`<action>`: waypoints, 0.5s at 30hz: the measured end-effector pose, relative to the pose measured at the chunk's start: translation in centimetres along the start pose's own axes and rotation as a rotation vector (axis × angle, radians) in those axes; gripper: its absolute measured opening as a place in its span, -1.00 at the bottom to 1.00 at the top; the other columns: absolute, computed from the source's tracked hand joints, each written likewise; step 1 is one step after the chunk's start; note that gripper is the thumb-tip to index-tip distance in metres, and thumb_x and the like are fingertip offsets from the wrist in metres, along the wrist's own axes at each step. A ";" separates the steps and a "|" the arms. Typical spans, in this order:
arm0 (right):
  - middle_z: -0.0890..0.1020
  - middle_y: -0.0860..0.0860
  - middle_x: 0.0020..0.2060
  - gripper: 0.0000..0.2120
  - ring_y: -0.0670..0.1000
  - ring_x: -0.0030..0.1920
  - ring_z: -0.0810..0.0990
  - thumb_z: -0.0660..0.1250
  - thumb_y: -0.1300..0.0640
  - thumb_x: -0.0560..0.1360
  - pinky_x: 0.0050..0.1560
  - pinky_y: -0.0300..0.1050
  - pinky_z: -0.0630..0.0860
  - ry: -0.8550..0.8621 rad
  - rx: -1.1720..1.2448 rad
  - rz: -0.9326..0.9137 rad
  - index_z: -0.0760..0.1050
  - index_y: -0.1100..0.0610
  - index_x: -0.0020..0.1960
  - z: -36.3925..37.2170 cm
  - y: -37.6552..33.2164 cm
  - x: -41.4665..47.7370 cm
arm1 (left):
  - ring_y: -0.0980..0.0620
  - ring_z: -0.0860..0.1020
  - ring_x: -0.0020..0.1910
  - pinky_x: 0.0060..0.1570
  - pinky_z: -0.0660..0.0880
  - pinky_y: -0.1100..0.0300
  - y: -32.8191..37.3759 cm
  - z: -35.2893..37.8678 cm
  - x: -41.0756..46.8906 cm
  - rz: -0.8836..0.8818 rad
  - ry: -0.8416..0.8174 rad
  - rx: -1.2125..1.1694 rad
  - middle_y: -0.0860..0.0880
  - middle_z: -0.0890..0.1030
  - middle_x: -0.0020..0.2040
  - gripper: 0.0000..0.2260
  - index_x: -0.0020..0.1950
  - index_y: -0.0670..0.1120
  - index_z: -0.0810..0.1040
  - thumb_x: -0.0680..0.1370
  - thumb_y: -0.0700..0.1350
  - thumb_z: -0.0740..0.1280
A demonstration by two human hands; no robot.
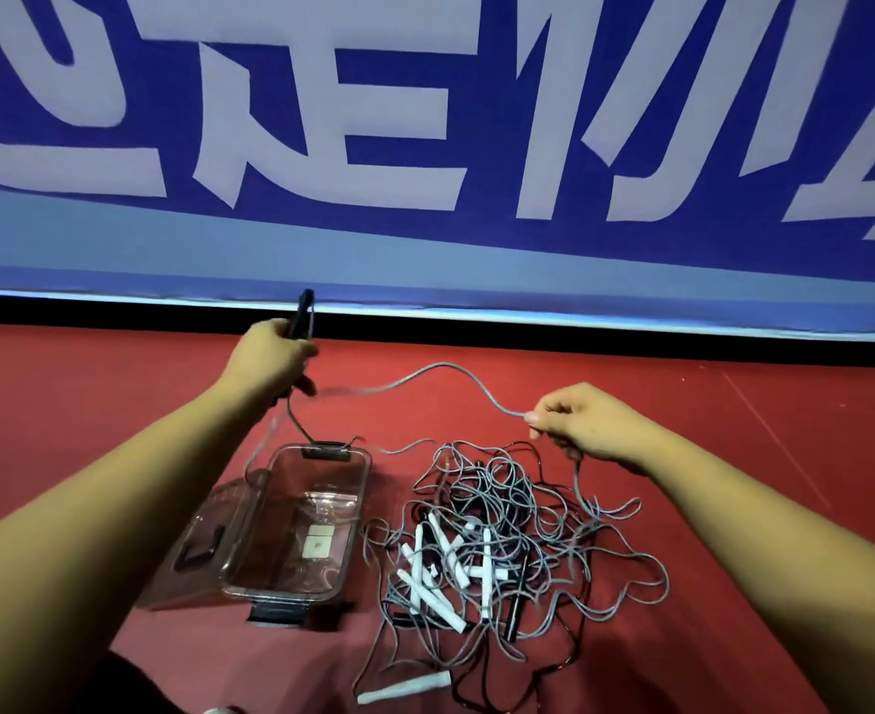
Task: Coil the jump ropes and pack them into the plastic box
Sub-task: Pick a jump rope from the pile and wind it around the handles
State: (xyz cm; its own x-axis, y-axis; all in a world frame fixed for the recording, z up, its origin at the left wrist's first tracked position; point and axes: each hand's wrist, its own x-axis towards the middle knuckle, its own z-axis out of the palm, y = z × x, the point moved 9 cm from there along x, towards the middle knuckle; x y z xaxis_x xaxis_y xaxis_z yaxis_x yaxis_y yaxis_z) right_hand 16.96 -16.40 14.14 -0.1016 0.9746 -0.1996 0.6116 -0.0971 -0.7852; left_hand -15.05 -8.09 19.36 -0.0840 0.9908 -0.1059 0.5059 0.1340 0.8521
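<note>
While the left hand [270, 355] grips black handles [303, 314] and the right hand [582, 422] pinches the cord [445, 368], coiling is starting; next, wind loops. Tangled ropes [502, 543] lie beside the empty box [296, 528].

My left hand [270, 353] and right hand [584, 425] are bare. Behind each wrist the skin runs on uncovered: my left forearm [131, 471] and right forearm [765, 512] are bare all the way back to where the picture cuts them off, both smooth, looming wider away from the hands. At the tip of one finger on my right hand a short nail [531, 417] shows. Well behind my left hand, under that forearm, is a patch of dark cloth [131, 682], seemingly my trousers, too dim to tell weave or cut. Beside it a small pale edge [219, 710] peeks in; I cannot tell what it is.
</note>
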 end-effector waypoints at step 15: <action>0.32 0.04 -0.54 -0.81 -0.02 -0.53 0.26 0.15 0.26 0.38 -0.44 -0.20 0.20 -0.044 0.312 -0.081 0.53 0.26 -0.20 2.1 -5.3 -0.1 | 0.10 0.26 -0.60 -0.58 0.10 0.36 4.9 7.9 -4.2 0.150 -0.442 -0.408 0.00 0.39 -0.42 -0.79 -0.22 -0.08 0.40 0.62 -0.24 0.26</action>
State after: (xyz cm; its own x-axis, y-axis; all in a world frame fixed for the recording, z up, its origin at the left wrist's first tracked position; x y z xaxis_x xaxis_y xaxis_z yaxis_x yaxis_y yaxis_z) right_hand 12.09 -16.36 17.08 -0.1777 0.9728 -0.1488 0.3305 -0.0834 -0.9401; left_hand -5.41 -11.45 19.91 0.3704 0.9237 -0.0981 0.1083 0.0619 0.9922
